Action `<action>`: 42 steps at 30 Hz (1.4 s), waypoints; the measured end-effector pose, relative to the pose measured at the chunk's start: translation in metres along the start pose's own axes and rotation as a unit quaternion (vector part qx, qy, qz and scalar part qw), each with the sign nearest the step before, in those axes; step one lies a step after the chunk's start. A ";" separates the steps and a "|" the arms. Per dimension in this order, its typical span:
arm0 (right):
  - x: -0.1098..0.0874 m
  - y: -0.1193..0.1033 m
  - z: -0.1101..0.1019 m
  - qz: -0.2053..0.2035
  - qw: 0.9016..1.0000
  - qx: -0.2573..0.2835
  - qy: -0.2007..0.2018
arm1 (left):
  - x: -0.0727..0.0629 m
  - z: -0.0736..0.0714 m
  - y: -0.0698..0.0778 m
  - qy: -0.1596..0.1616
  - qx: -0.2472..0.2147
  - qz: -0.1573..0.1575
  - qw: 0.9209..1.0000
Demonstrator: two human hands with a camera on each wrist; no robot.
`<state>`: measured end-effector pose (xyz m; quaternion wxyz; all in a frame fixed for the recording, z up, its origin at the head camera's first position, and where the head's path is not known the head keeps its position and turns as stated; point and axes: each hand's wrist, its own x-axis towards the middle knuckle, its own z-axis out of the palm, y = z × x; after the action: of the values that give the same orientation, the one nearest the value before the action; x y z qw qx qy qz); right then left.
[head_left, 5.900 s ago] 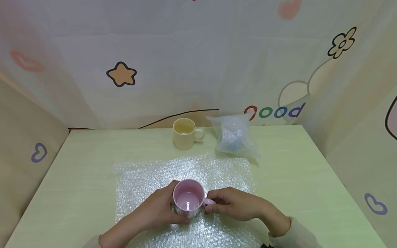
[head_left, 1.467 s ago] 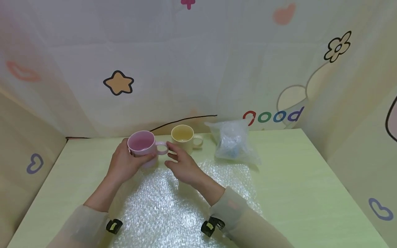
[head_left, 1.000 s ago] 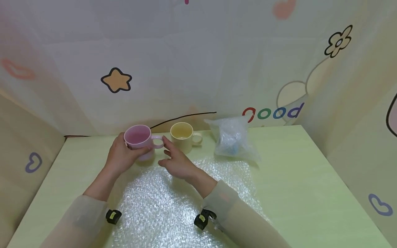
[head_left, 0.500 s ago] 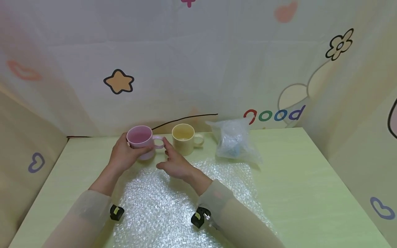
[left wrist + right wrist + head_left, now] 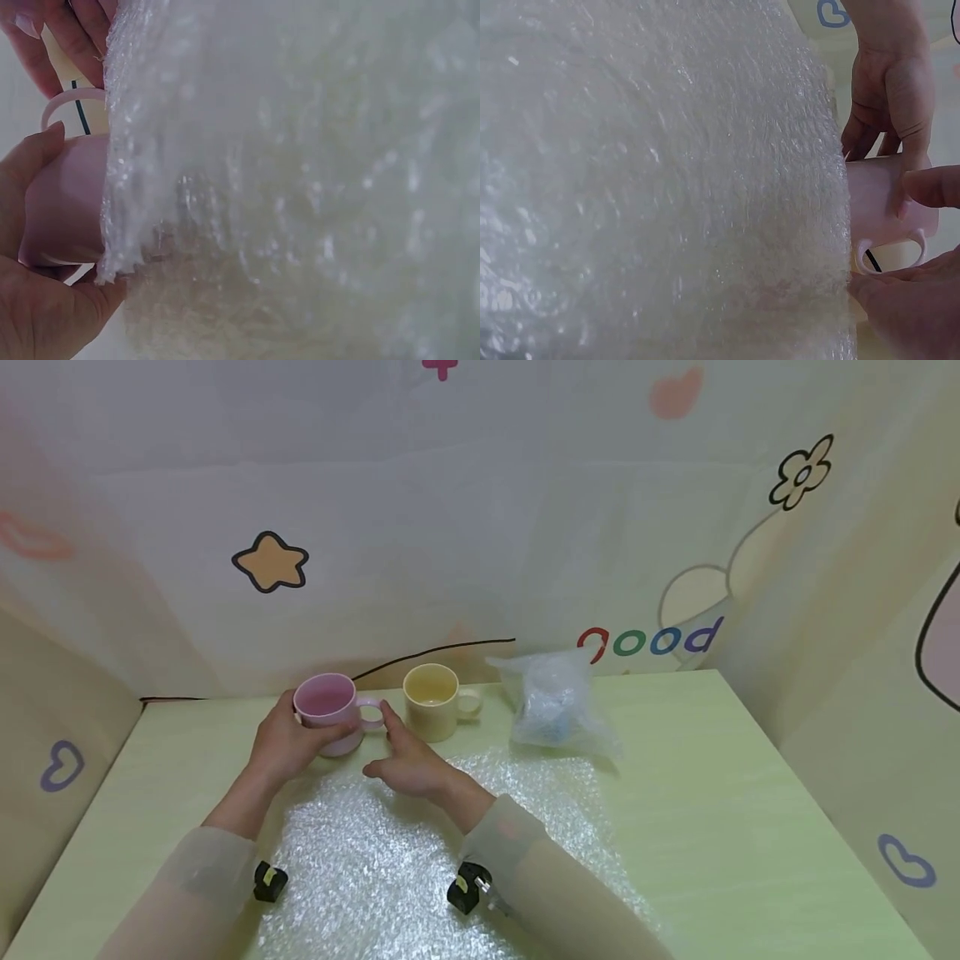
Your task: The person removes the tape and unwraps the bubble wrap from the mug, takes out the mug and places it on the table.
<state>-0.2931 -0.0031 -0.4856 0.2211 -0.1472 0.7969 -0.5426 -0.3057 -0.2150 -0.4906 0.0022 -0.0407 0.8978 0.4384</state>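
A pink mug [image 5: 327,702] stands upright at the back left of the table, its handle pointing right. My left hand [image 5: 283,739] grips its body from the left, thumb across the front; the fingers behind are hidden. My right hand [image 5: 408,762] is at the handle, index finger extended against it and thumb held apart below. In the left wrist view the mug [image 5: 67,199] is partly hidden by bubble wrap [image 5: 285,180]. The right wrist view shows the mug's handle [image 5: 891,259] close to the right fingers.
A yellow mug [image 5: 431,714] stands just right of the pink one. Farther right lies a bubble-wrapped bundle [image 5: 555,702]. A bubble wrap sheet [image 5: 375,868] covers the table's [image 5: 720,827] front middle, under both forearms. A printed curtain [image 5: 420,543] hangs behind.
The pink mug went from the middle of the bubble wrap to the back left, beside the yellow mug. My right hand's pinch on the handle loosened to a touch. The last half second shows little movement.
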 end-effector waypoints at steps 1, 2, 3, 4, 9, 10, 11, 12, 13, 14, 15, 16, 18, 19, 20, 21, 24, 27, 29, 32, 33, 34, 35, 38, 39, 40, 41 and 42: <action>0.000 0.000 0.001 0.000 1.000 -0.002 -0.001 | 0.000 0.000 -0.001 -0.001 -0.002 0.001 1.000; 0.000 0.000 0.001 -0.001 1.000 -0.004 -0.001 | 0.000 0.000 -0.003 -0.002 -0.004 0.003 1.000; 0.000 0.000 0.001 -0.003 1.000 -0.005 -0.001 | 0.001 0.001 -0.004 -0.003 -0.005 0.005 1.000; 0.000 0.000 0.000 -0.005 1.000 -0.006 -0.002 | 0.002 0.001 -0.005 -0.003 -0.006 0.008 1.000; 0.001 0.003 -0.001 -0.007 1.000 -0.004 -0.005 | 0.006 0.003 -0.007 0.001 -0.008 0.021 1.000; 0.002 0.003 -0.001 -0.006 1.000 -0.005 -0.005 | 0.007 0.003 -0.007 0.002 -0.009 0.024 1.000; 0.002 0.004 -0.001 -0.006 1.000 -0.006 -0.005 | 0.007 0.004 -0.007 0.003 -0.010 0.026 1.000; 0.002 0.005 -0.001 -0.006 1.000 -0.007 -0.005 | 0.007 0.004 -0.007 0.003 -0.012 0.028 1.000; 0.002 0.004 -0.001 -0.007 1.000 -0.010 -0.004 | 0.007 0.004 -0.007 0.003 -0.014 0.030 0.999; 0.002 0.004 -0.002 -0.007 1.000 -0.012 -0.004 | 0.007 0.004 -0.006 0.004 -0.016 0.031 0.999; 0.002 0.004 -0.002 -0.008 1.000 -0.013 -0.004 | 0.007 0.004 -0.006 0.003 -0.018 0.030 0.999; 0.002 0.004 -0.002 -0.007 1.000 -0.014 -0.004 | 0.006 0.004 -0.005 0.002 -0.022 0.031 0.999; 0.002 0.003 -0.002 -0.006 1.000 -0.016 -0.006 | 0.005 0.003 -0.004 0.000 -0.027 0.029 0.999; 0.002 0.003 -0.002 -0.006 1.000 -0.018 -0.007 | 0.004 0.003 -0.004 -0.001 -0.028 0.028 0.999; 0.001 0.003 -0.002 -0.006 1.000 -0.018 -0.008 | 0.004 0.003 -0.004 -0.003 -0.031 0.028 0.999; 0.001 0.002 -0.002 -0.006 1.000 -0.019 -0.009 | 0.003 0.002 -0.003 -0.006 -0.034 0.029 0.999; -0.002 0.001 -0.004 -0.009 1.000 -0.023 -0.012 | 0.001 0.001 -0.001 -0.013 -0.047 0.028 0.998; -0.005 -0.001 -0.006 -0.011 0.999 -0.034 -0.020 | -0.001 -0.003 0.003 -0.006 -0.038 0.016 0.999; -0.010 -0.002 -0.007 -0.012 0.998 -0.048 -0.025 | -0.006 -0.007 0.007 0.008 -0.016 0.009 1.000; -0.021 -0.007 -0.013 -0.011 0.996 -0.077 -0.036 | -0.017 -0.015 0.018 0.028 0.027 0.010 0.999; -0.025 -0.009 -0.016 -0.009 0.996 -0.084 -0.041 | -0.020 -0.018 0.023 0.032 0.037 0.015 0.999; -0.030 -0.012 -0.020 -0.012 0.995 -0.091 -0.047 | -0.024 -0.021 0.028 0.034 0.043 0.020 0.998; -0.034 -0.014 -0.024 -0.015 0.994 -0.095 -0.053 | -0.027 -0.023 0.034 0.035 0.049 0.026 0.998; -0.050 -0.021 -0.043 -0.028 0.991 -0.105 -0.071 | -0.036 -0.028 0.053 0.029 0.059 0.046 0.997; -0.056 -0.023 -0.050 -0.035 0.991 -0.108 -0.076 | -0.038 -0.030 0.059 0.023 0.063 0.052 0.996; -0.061 -0.025 -0.057 -0.041 0.990 -0.113 -0.078 | -0.040 -0.031 0.064 0.016 0.065 0.057 0.996; -0.066 -0.027 -0.065 -0.045 0.989 -0.117 -0.080 | -0.042 -0.032 0.070 0.007 0.069 0.063 0.996; -0.072 -0.029 -0.073 -0.048 0.988 -0.123 -0.079 | -0.044 -0.033 0.075 -0.004 0.075 0.067 0.995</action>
<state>-0.2687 0.0788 -0.4221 0.2374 -0.2536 0.8296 -0.4371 -0.2661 -0.1924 -0.4095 -0.0205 0.0216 0.9289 0.3692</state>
